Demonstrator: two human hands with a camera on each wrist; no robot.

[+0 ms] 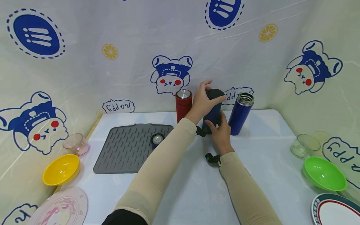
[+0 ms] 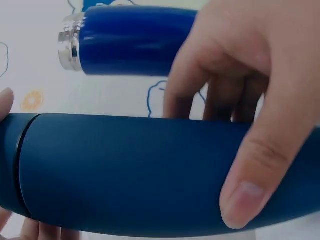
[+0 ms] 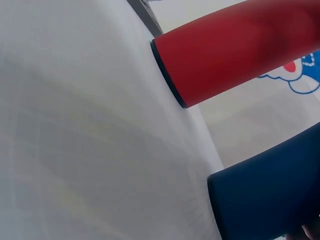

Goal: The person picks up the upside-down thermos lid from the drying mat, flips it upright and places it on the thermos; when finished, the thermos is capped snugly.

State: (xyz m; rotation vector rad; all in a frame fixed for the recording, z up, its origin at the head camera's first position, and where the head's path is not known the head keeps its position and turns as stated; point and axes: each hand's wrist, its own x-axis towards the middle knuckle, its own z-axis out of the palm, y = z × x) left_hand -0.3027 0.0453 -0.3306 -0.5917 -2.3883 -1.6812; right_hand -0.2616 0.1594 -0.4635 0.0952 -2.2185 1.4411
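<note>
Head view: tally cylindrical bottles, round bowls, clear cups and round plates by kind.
Bottles: 3 (red bottle, dark blue bottle, bright blue bottle)
Bowls: 2 (yellow bowl, green bowl)
Cups: 2 (pinkish cup, greenish cup)
Plates: 2 (pink plate, green-rimmed white plate)
Total: 9

Behind the white table (image 1: 194, 187) you face a pale wall (image 1: 180, 40) printed with upside-down cartoon figures (image 1: 171, 75); cream-tinted walls (image 1: 332, 106) flank the table on both sides

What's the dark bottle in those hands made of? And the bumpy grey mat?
The dark blue bottle could be coated metal or plastic: its sides look smooth and matte, hiding what's underneath. The grey mat seems like rubber or silicone, with a dull finish and raised ridges.
</note>
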